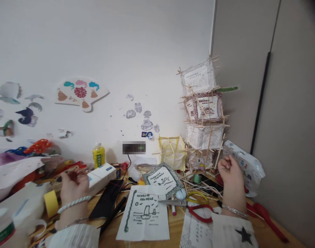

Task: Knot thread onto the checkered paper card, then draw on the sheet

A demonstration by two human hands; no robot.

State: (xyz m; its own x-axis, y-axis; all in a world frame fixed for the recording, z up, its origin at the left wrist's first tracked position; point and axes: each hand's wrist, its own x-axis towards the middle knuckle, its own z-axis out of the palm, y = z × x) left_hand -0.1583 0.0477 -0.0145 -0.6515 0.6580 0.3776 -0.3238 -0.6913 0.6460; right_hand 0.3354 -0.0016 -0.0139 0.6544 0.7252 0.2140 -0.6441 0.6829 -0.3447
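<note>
My left hand (75,182) is raised at the left with its fingers curled in. Nothing shows in it; beside it are a yellow tape roll (51,203) and a white box (102,177). My right hand (228,168) is closed in a loose fist near the stacked stick-and-paper lantern (205,106), apart from it, and I see nothing in it. Between the hands lies a paper with a boat drawing (145,220). A patterned paper panel (164,177) lies behind it. Red- and yellow-handled scissors (200,210) rest with their blades over the drawing's edge.
A yellow stick-framed lantern (172,153) stands by the wall, near a yellow-labelled bottle (98,156). Loose sticks, a green thread spool (197,178) and a black flat object (105,199) clutter the table. A plastic bag (246,165) leans at the right; a lidded white cup (2,229) is front left.
</note>
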